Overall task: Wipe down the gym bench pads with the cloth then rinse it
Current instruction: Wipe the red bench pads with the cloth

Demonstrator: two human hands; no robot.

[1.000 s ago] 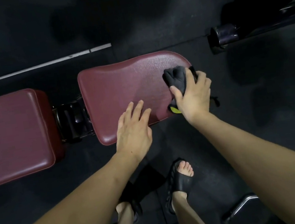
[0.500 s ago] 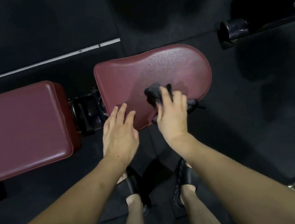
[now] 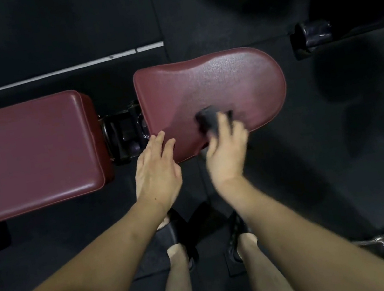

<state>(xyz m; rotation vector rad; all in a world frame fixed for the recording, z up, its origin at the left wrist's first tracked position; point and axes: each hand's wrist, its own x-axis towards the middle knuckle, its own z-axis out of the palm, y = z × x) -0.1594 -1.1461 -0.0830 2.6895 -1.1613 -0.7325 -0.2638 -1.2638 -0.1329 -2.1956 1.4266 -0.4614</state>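
The right hand [image 3: 224, 150] grips a dark cloth [image 3: 209, 119], fingers curled over it, on the near edge of the seat pad [image 3: 213, 83]. The left hand [image 3: 158, 168] lies flat, fingers straight, on the seat pad's near left corner. The cloth looks soft, light and limp; bunched in the palm it should hold well. The pad seems smooth, perhaps slippery. No writing is readable. The back pad [image 3: 27, 152] is left of the seat pad.

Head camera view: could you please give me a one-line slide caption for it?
Right hand wipes the maroon seat pad with a dark cloth while the left hand rests flat on its edge.
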